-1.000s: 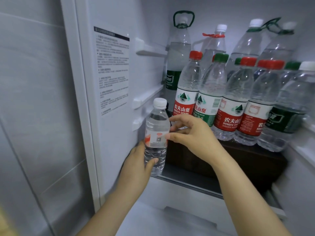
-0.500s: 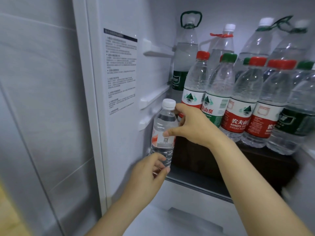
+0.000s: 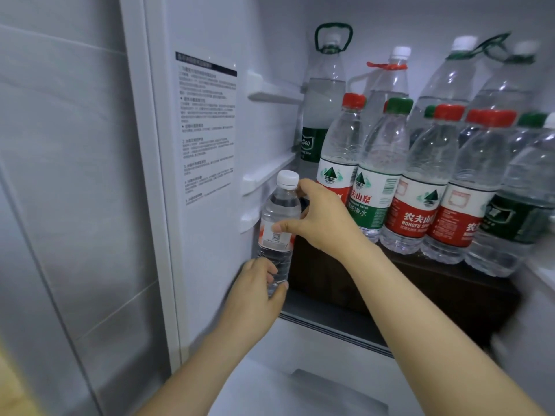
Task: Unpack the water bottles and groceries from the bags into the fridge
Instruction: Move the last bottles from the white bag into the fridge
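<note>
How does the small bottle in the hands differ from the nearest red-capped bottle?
The small bottle has a white cap and is shorter and slimmer than the red-capped bottle. The left hand and right hand grip the small bottle; the red-capped bottle stands in a row. Both are clear.

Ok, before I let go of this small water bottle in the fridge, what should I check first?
1. The small water bottle stands close to upright: ok.
2. Its white cap is seated: ok.
3. The left hand grips its lower part: ok.
4. The right hand holds it, thumb on the label, a fingertip at the neck: ok.
5. Its base rests on a shelf: cannot tell, the left hand hides it.
6. It is clear of the red-capped Nongfu Spring bottle: cannot tell, the right hand covers the gap.
</note>
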### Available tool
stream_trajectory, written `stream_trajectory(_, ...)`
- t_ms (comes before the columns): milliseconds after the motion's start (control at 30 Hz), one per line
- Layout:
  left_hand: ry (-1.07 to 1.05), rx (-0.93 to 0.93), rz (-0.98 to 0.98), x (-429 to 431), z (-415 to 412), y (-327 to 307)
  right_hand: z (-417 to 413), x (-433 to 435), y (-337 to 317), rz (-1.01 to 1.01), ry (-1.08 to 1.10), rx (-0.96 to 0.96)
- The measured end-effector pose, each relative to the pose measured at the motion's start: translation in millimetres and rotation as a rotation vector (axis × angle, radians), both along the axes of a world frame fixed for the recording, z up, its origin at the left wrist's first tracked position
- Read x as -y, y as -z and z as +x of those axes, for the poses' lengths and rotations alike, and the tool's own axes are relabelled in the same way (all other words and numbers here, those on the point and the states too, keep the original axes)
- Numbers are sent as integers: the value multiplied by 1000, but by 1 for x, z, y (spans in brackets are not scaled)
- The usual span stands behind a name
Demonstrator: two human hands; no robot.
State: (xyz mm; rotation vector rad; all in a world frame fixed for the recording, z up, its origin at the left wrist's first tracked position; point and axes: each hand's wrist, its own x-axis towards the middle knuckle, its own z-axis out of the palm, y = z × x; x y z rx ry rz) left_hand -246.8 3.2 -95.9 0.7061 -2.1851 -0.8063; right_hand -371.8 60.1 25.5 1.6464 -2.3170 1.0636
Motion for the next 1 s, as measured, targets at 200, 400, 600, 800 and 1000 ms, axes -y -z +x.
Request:
stream_trajectory(200, 1, -36, -17, 2, -8, 1, -4, 6, 1, 6, 39, -20)
stream_trajectory(400, 34, 6, 10, 7, -17, -4, -11, 14, 3, 8, 84, -40)
stream_trajectory(600, 61, 27, 42, 13, -29, -5, -18, 24, 5, 10, 176, -108)
stream_trajectory(800, 66, -12, 71, 12, -25, -8, -15, 17, 10, -33, 159, -127)
stream_trajectory(1000, 104, -104, 128, 7, -14, -14, -2, -20, 2, -111, 177, -78)
